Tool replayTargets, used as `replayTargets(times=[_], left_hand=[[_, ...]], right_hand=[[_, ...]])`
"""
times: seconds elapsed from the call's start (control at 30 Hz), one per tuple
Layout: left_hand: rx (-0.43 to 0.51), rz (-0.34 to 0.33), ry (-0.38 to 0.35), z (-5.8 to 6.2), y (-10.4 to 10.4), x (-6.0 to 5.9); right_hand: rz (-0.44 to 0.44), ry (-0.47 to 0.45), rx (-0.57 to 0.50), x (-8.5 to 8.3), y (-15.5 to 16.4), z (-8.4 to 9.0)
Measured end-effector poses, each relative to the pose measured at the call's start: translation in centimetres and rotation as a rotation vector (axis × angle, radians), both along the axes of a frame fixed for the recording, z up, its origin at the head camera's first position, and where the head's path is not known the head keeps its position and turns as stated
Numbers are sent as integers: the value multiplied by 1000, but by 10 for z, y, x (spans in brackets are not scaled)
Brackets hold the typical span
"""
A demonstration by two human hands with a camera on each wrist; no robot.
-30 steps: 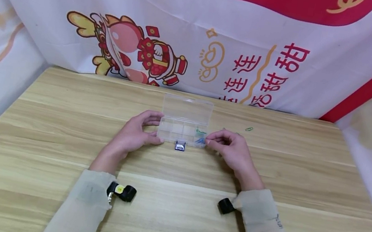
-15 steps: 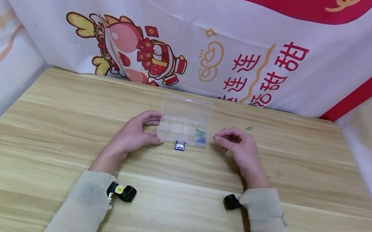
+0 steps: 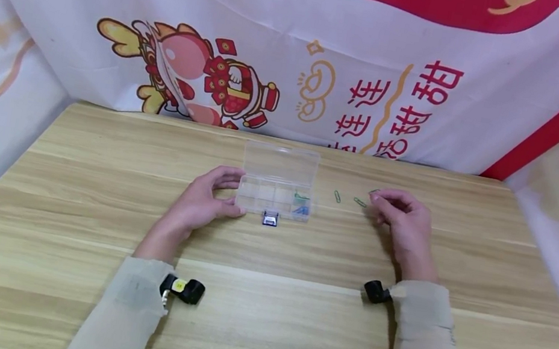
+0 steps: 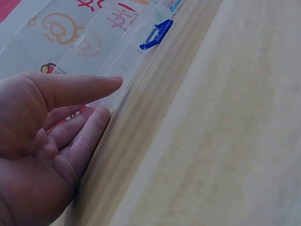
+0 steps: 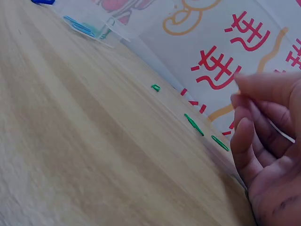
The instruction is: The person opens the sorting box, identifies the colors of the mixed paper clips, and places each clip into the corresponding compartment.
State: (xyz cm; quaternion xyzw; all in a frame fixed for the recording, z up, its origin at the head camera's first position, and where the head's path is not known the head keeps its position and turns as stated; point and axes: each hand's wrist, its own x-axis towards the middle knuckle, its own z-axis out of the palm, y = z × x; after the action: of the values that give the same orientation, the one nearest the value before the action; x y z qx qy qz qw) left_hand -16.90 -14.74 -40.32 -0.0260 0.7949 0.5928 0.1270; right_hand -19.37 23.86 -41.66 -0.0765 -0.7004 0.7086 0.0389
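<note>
A clear plastic compartment box lies open mid-table, its blue latch facing me. My left hand grips the box's left end between thumb and fingers; the left wrist view shows the thumb along the box's front edge. Blue and green paper clips lie in the right-end compartment. My right hand hovers right of the box with loosely curled fingers and nothing between them. Three green paper clips lie loose on the table beside it.
The wooden table is walled by printed cloth at the back and both sides. A small black camera sits at each wrist.
My right hand has drawn away from the box's right end and moved right, to the loose green clips. The left hand and the box have stayed put.
</note>
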Motion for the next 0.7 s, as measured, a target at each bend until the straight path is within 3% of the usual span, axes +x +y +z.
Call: replayTargets(times=[0.27, 0.47, 0.7], left_hand=[[5, 1, 6, -1, -1, 0], [3, -3, 5, -1, -1, 0], [9, -3, 7, 0, 0, 1]], right_hand=[[-35, -107, 490, 0, -5, 3], [14, -91, 674, 0, -7, 2], [27, -41, 770, -1, -12, 0]])
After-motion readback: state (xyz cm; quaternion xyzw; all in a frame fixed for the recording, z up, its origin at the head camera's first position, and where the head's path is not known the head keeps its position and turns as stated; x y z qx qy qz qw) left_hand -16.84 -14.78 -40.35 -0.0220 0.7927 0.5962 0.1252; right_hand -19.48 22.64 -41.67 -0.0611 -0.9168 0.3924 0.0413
